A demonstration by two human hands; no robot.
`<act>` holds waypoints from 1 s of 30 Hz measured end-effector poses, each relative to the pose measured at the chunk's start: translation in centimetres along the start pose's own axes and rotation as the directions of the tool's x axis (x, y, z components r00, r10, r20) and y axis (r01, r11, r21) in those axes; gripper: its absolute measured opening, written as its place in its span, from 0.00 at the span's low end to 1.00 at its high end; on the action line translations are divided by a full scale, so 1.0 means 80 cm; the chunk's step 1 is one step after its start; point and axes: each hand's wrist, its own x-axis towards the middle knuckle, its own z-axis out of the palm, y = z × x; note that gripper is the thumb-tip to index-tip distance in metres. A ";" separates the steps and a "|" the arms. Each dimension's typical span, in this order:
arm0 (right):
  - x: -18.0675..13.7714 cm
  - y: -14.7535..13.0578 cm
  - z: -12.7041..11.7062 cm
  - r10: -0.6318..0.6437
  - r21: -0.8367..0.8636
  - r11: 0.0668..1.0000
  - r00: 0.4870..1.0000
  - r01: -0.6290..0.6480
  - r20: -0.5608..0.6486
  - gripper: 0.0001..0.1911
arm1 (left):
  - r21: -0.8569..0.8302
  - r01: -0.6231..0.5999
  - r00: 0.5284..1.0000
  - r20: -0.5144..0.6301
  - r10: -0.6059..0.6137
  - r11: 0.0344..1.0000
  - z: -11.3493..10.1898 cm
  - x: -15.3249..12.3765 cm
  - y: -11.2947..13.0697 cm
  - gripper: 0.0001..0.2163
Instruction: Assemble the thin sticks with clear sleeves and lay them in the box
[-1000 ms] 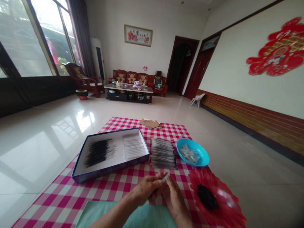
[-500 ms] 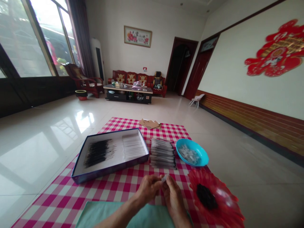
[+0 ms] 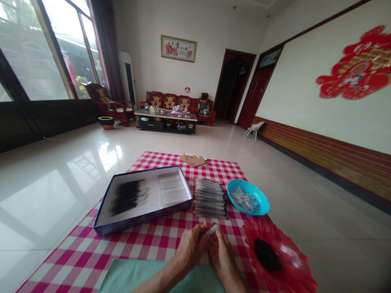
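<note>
My left hand (image 3: 191, 246) and my right hand (image 3: 222, 252) meet low over the red-and-white checked cloth (image 3: 143, 244). Both pinch a small clear pen-like tube (image 3: 211, 229) between their fingertips. Just beyond them lies a row of assembled pens (image 3: 210, 198). A shallow blue-rimmed box (image 3: 141, 219) to the left holds black refills and clear barrels. A blue bowl (image 3: 260, 198) of small clear parts sits to the right. A red flower-shaped dish (image 3: 293, 264) with small black pieces is at my right.
A teal cloth (image 3: 134, 276) lies under my forearms. Cardboard scraps (image 3: 194, 159) sit at the cloth's far edge. Glossy tiled floor surrounds the cloth; a coffee table (image 3: 166, 120), sofa and armchair stand far back, and a small white chair (image 3: 253, 129) by the right wall.
The hands have stayed together on the small tube, shifting slightly and twisting it; the view has drifted a little. Nothing else moved.
</note>
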 end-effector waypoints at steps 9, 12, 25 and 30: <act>-0.010 -0.006 0.005 -0.087 -0.038 0.996 0.996 0.086 -0.025 0.10 | -0.413 0.364 0.910 0.348 -0.225 0.835 -0.006 0.002 -0.004 0.13; -0.016 -0.008 0.007 -0.011 0.003 1.000 1.000 0.011 0.025 0.09 | -0.486 0.743 0.635 0.729 -0.256 0.460 -0.013 0.004 -0.012 0.16; -0.004 0.000 0.006 -0.047 -0.065 0.997 0.999 0.046 -0.003 0.15 | 0.086 -0.059 0.997 -0.041 0.063 0.995 -0.003 -0.004 -0.008 0.07; -0.007 -0.001 0.004 -0.109 -0.064 0.993 0.991 0.104 -0.083 0.12 | -0.116 -0.022 0.999 0.032 0.026 0.993 -0.002 -0.008 -0.003 0.11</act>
